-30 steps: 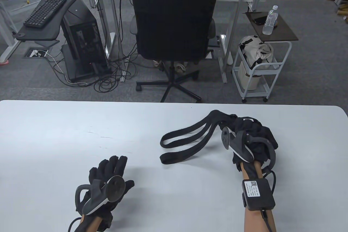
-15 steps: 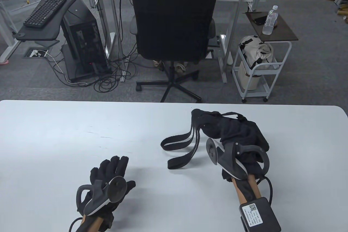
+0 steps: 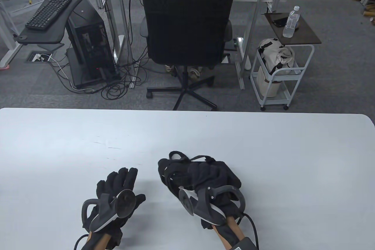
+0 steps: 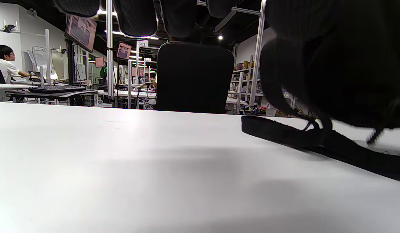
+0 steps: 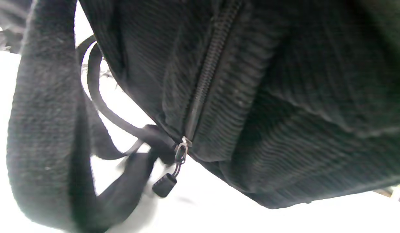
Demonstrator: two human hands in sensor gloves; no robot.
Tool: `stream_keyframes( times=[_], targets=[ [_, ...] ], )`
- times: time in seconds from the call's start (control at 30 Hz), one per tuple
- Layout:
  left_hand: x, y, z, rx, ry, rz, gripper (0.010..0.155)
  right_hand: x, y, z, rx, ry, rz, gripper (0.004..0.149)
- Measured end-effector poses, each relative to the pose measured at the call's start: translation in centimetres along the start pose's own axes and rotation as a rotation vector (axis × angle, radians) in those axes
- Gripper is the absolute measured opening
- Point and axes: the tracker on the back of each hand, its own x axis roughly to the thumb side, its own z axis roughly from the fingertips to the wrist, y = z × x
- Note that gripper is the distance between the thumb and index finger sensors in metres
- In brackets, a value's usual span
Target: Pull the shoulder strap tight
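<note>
Both of my gloved hands are working low at the near edge of the white table (image 3: 58, 132). My right hand (image 3: 205, 197) is gripping the black bag (image 3: 205, 173), my fingers buried in its corduroy fabric, and the bag is sitting bunched just in front of me, right of centre and just beside my left hand (image 3: 117, 194). That left hand is resting on the table with its fingers spread and nothing in them; in the left wrist view the fingertips (image 4: 135, 16) are hanging in from the top edge, clear of the tabletop.

A shoulder strap (image 4: 316, 142) is lying flat on the table under the bag's dark bulk, reaching out toward my left. From overhead only a small loop of strap (image 3: 175, 154) is showing at the bag's far edge. In the right wrist view a wide padded strap (image 5: 44, 129) is running down the left side, a thinner webbing strap (image 5: 115, 119) is curving beside it, and the zipper pull (image 5: 166, 184) is dangling from the bag's closed zip above the tabletop.

An office chair (image 3: 187, 21) is standing beyond the table.
</note>
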Motion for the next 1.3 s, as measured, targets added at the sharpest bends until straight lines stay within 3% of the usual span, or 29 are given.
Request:
stream_keyframes(
  times=[0.13,0.2,0.3,0.57,0.83,1.07,1.13,1.3],
  targets=[
    [-0.1,0.0,0.0,-0.003,0.003,0.003,0.085,1.5,2.2,0.7,0.131,-0.104,-0.13,0.066],
    [-0.1,0.0,0.0,-0.004,0.002,0.004,0.085,1.5,2.6,1.1,0.203,-0.134,-0.214,0.08],
    [0.0,-0.1,0.0,-0.011,-0.002,0.003,0.085,0.6,2.4,1.5,0.295,-0.163,-0.347,0.087],
    [0.2,-0.2,0.0,-0.022,-0.009,-0.005,0.085,-5.7,0.7,1.8,0.172,-0.044,-0.468,0.083],
    [0.4,-0.3,-0.1,-0.031,-0.017,-0.014,0.085,-11.5,2.5,3.1,0.091,0.124,-0.405,0.082],
    [0.6,-0.4,-0.1,-0.028,-0.024,-0.016,0.085,-12.5,6.6,4.6,0.094,0.175,-0.439,0.084],
    [0.8,-0.4,-0.1,-0.03,-0.028,-0.019,0.085,-12.6,6.9,4.7,0.146,0.157,-0.421,0.084],
    [1.8,-0.5,-0.2,-0.052,-0.056,-0.019,0.082,-12.9,6.7,5.1,0.079,0.167,-0.446,0.083]
  ],
)
